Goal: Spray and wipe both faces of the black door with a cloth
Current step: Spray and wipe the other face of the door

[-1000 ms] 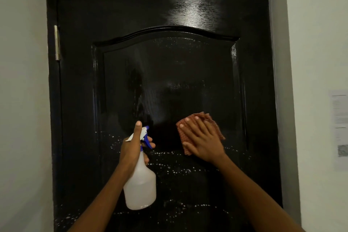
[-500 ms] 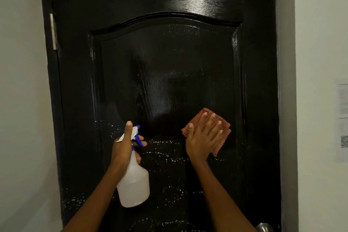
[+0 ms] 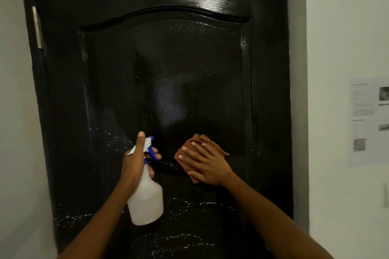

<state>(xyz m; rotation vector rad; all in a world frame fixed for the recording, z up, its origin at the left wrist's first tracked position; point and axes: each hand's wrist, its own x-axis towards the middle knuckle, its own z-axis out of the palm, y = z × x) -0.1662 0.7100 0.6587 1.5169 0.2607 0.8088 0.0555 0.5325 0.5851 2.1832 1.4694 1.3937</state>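
Swung leftward again over half a second: right hand (image 3: 207,165), fingers flat, pressing folded reddish-brown cloth (image 3: 199,149) against glossy black panelled door (image 3: 168,69) near its lower-middle (scrubbing droplets). Gripped aside by left hand (image 3: 136,161): translucent white spray bottle (image 3: 146,202), kept ready.

Black door, wet with spray, carrying the cloth

The black door (image 3: 168,59) stands upright between pale walls, its glossy face set with an arched recessed panel. White foam flecks (image 3: 117,139) dot the lower panel and the band beneath it. A reddish-brown cloth (image 3: 199,140) lies flat against the panel's lower right, pressed there by the right hand (image 3: 207,164). A metal hinge (image 3: 37,27) shows on the left edge.
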